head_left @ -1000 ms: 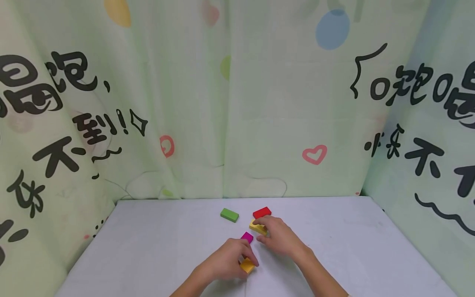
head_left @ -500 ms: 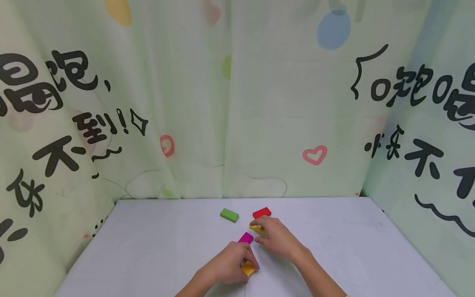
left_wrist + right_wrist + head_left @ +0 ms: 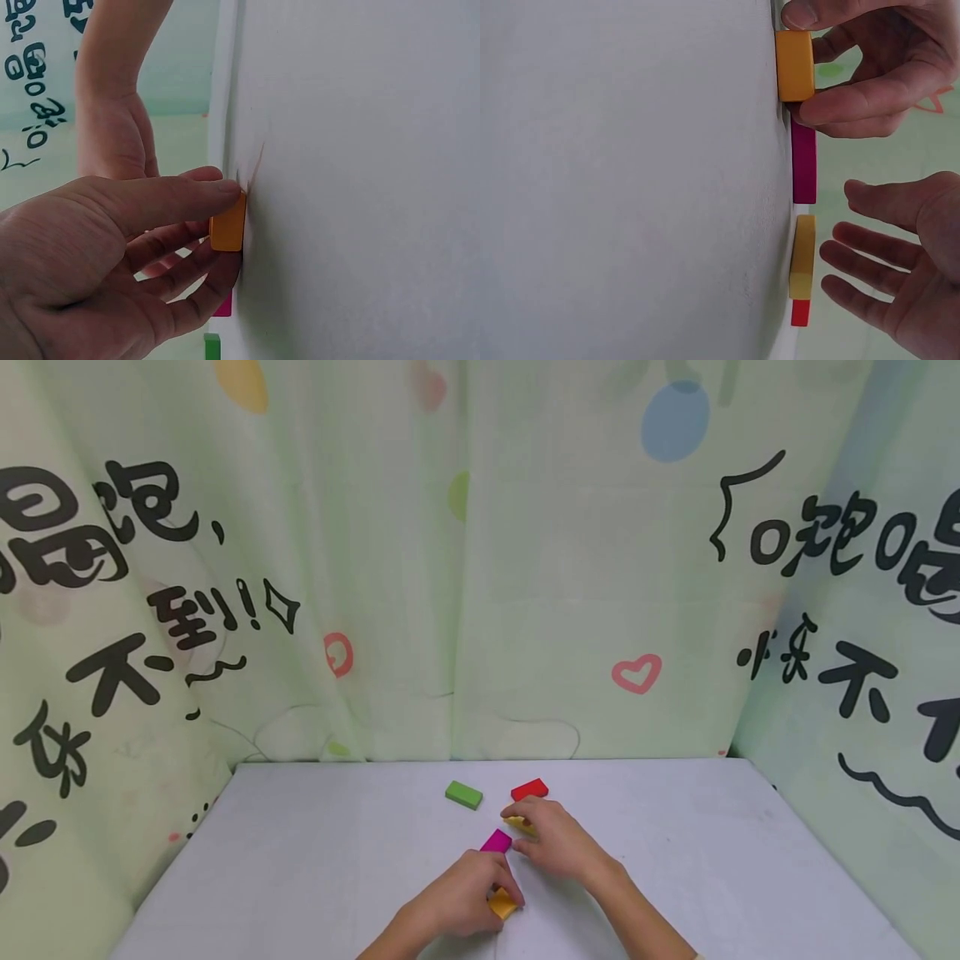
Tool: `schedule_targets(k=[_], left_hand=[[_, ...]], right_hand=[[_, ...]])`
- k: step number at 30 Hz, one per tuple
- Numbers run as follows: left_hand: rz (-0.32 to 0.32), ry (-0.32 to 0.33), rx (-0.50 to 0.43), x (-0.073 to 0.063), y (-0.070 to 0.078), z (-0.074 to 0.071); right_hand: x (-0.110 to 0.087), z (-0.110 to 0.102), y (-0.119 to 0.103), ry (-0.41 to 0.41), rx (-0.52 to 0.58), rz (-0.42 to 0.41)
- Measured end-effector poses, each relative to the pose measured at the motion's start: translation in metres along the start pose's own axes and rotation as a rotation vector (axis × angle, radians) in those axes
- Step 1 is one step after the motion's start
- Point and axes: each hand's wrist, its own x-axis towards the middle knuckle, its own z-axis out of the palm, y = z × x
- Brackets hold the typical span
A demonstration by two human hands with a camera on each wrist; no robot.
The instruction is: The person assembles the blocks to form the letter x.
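My left hand (image 3: 471,893) pinches an orange block (image 3: 228,222) between thumb and fingertips, low at the tabletop. Just beyond it lies a magenta block (image 3: 497,841), partly covered by that hand in the head view. Over a yellow block (image 3: 802,259) hovers my right hand (image 3: 562,842), fingers spread and slightly bent. In the right wrist view a gap shows between these fingertips and the yellow block. A red block (image 3: 529,789) lies right behind the yellow one.
A green block (image 3: 463,794) lies toward the back of the white table (image 3: 315,860), left of the red one. Pale green curtains (image 3: 540,568) with printed characters and shapes enclose the table at the back and both sides.
My left hand has drawn the orange block slightly toward me, showing more of the magenta block. My right hand has shifted a little left over the yellow block.
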Motion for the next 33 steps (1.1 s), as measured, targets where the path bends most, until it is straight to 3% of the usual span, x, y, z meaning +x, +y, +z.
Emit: schedule_targets(k=[8,21,27,33], left_hand=[[-0.031,-0.025,-0.023,0.001,0.001,0.0],[0.003,-0.035,0.001,0.001,0.001,-0.002],[0.036,-0.012,0.03,-0.002,0.0,-0.005],[0.026,0.012,0.076,-0.011,0.0,-0.009]], right_hand=[[-0.001,0.0,0.0,-0.008,0.0,0.011],[-0.004,-0.001,-0.002,-0.014,0.003,0.036],[-0.005,-0.001,-0.002,-0.016,0.009,0.052],[-0.004,0.0,-0.002,-0.006,-0.002,0.029]])
